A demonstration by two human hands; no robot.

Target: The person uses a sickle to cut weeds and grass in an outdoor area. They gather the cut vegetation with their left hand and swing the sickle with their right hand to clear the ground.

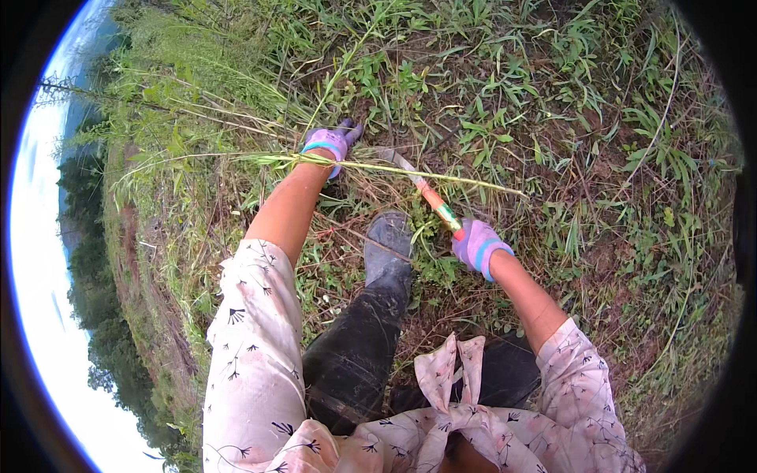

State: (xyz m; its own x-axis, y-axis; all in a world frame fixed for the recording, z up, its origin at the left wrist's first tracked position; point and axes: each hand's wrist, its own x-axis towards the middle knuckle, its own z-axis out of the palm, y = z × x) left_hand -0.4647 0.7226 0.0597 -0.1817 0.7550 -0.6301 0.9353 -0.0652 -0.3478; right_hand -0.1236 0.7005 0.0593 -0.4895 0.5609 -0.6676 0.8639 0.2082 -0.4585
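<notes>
My right hand, in a purple knit glove with a blue band, is closed around the handle of a sickle. The handle is orange with a green and gold section, and its metal blade points up and left, low over the weeds. My left hand, gloved alike, reaches down among stems left of the blade; whether its fingers close on any is hidden. A long green stalk lies across my left wrist and passes over the sickle near the blade. Another leafy stem rises beside the left hand.
A rubber boot stands on the ground between my arms, a thin dry twig across it. Taller weeds grow at upper left. Low grass and bare soil spread to the right. Trees line the far left.
</notes>
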